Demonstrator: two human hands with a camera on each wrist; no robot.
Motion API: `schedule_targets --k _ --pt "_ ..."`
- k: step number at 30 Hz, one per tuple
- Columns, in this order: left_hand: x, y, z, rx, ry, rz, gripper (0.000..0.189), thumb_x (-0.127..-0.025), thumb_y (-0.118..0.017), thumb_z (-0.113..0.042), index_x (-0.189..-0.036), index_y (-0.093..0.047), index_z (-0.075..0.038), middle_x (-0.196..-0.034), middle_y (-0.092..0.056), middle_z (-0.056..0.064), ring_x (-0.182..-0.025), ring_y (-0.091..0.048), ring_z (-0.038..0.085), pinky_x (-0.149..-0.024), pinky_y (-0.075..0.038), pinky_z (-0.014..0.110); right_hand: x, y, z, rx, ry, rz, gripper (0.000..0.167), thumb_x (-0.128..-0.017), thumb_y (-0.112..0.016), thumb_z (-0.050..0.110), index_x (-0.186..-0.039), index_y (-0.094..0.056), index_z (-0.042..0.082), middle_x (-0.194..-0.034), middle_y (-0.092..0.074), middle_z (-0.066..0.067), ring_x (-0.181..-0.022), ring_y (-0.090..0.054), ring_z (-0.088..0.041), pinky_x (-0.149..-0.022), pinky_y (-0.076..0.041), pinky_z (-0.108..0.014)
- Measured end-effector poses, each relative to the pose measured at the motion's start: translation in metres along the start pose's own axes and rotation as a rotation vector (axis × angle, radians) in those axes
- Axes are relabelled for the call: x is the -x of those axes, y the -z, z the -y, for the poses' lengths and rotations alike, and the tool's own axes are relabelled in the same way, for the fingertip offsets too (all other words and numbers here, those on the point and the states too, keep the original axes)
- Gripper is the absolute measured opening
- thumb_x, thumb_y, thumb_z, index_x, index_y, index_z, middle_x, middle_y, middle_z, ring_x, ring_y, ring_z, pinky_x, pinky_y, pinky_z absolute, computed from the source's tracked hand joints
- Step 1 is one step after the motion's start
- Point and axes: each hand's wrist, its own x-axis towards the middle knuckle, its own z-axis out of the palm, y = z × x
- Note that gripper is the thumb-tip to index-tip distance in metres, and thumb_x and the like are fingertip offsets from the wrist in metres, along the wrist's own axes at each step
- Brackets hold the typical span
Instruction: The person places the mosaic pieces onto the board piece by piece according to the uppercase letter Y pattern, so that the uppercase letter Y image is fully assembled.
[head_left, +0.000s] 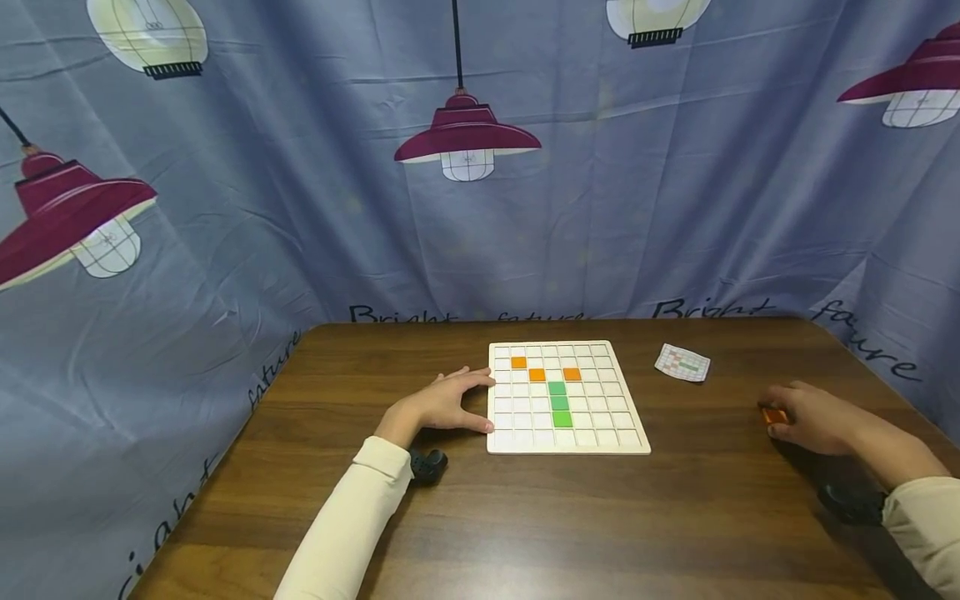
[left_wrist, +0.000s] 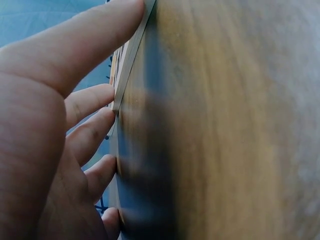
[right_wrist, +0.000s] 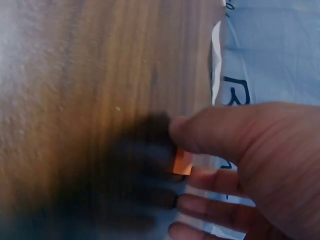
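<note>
A white grid board [head_left: 517,437] lies on the table with several orange tiles [head_left: 537,375] and a green column of tiles [head_left: 559,403] in its squares. My left hand [head_left: 438,404] rests at the board's left edge, fingers spread and thumb extended, the fingertips right at the rim. Out to the right, my right hand [head_left: 817,418] pinches an orange tile [head_left: 776,415] low over the table. In the right wrist view, that orange tile [right_wrist: 182,162] shows between the thumb and index finger, while the other fingers reach down near the wood.
A small paper card [head_left: 682,363] printed with a coloured grid lies between the board and my right hand. Behind the brown wooden table [head_left: 570,525] hangs a blue curtain [head_left: 585,233] with printed lamps. Black straps [head_left: 429,467] sit at the wrists.
</note>
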Motion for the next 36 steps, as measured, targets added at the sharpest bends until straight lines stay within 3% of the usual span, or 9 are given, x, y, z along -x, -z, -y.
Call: schedule_targets --k 4,11,15,19,26,32,36 --pt "0.001 0.000 0.000 -0.001 -0.001 -0.002 0.078 -0.087 -0.080 -0.046 -0.151 -0.048 -0.016 -0.164 -0.029 0.000 -0.153 -0.012 0.031 -0.118 -0.005 0.063 -0.002 -0.009 0.000 0.005 0.076 -0.093 0.024 -0.072 -0.082 -0.003 -0.090 -0.066 0.001 -0.084 -0.060 -0.004 -0.077 -0.059 -0.024 -0.066 -0.050 -0.045" --pt "0.000 0.000 0.000 -0.002 -0.002 -0.004 0.078 -0.086 -0.080 -0.046 -0.151 -0.048 -0.017 -0.164 -0.029 0.000 -0.153 -0.011 0.031 -0.118 -0.005 0.062 -0.007 -0.008 0.000 0.007 0.056 -0.069 0.021 -0.073 -0.081 -0.003 -0.084 -0.065 0.003 -0.079 -0.057 0.001 -0.071 -0.055 -0.017 -0.062 -0.049 -0.040" --pt "0.000 0.001 -0.001 -0.003 -0.003 -0.009 0.078 -0.087 -0.080 -0.045 -0.151 -0.048 -0.016 -0.164 -0.029 0.000 -0.153 -0.011 0.030 -0.118 -0.004 0.062 -0.018 -0.004 0.006 -0.002 0.087 -0.114 0.021 -0.072 -0.082 0.000 -0.084 -0.066 0.004 -0.078 -0.055 0.002 -0.069 -0.053 -0.013 -0.059 -0.047 -0.037" --pt "0.000 0.000 0.000 -0.006 -0.002 -0.001 0.078 -0.087 -0.079 -0.046 -0.152 -0.047 -0.017 -0.164 -0.028 -0.001 -0.153 -0.010 0.029 -0.118 -0.004 0.062 -0.043 0.005 0.022 -0.015 0.128 -0.149 0.021 -0.074 -0.083 0.001 -0.085 -0.065 0.004 -0.079 -0.056 0.001 -0.069 -0.056 -0.016 -0.058 -0.048 -0.038" --pt "0.000 0.000 0.001 0.001 -0.002 -0.006 0.078 -0.086 -0.080 -0.045 -0.151 -0.048 -0.017 -0.164 -0.029 0.000 -0.153 -0.011 0.030 -0.118 -0.004 0.062 -0.103 0.018 0.071 -0.027 0.225 -0.190 0.019 -0.080 -0.080 0.001 -0.094 -0.068 0.002 -0.085 -0.058 -0.003 -0.074 -0.058 -0.019 -0.062 -0.050 -0.042" --pt "0.000 0.000 0.001 0.001 -0.004 -0.009 0.078 -0.086 -0.080 -0.046 -0.151 -0.048 -0.017 -0.164 -0.029 0.000 -0.153 -0.011 0.030 -0.118 -0.004 0.063 -0.151 0.011 0.114 -0.085 0.276 -0.117 0.012 -0.086 -0.076 0.000 -0.094 -0.068 0.003 -0.083 -0.055 -0.003 -0.074 -0.049 -0.017 -0.063 -0.045 -0.037" --pt "0.000 -0.002 0.002 -0.012 -0.007 -0.004 0.078 -0.086 -0.079 -0.047 -0.151 -0.047 -0.018 -0.164 -0.029 -0.001 -0.153 -0.011 0.030 -0.118 -0.005 0.062 -0.174 -0.003 0.131 -0.114 0.274 -0.032 0.011 -0.089 -0.075 0.002 -0.098 -0.070 0.002 -0.087 -0.058 -0.004 -0.078 -0.053 -0.018 -0.068 -0.048 -0.037"
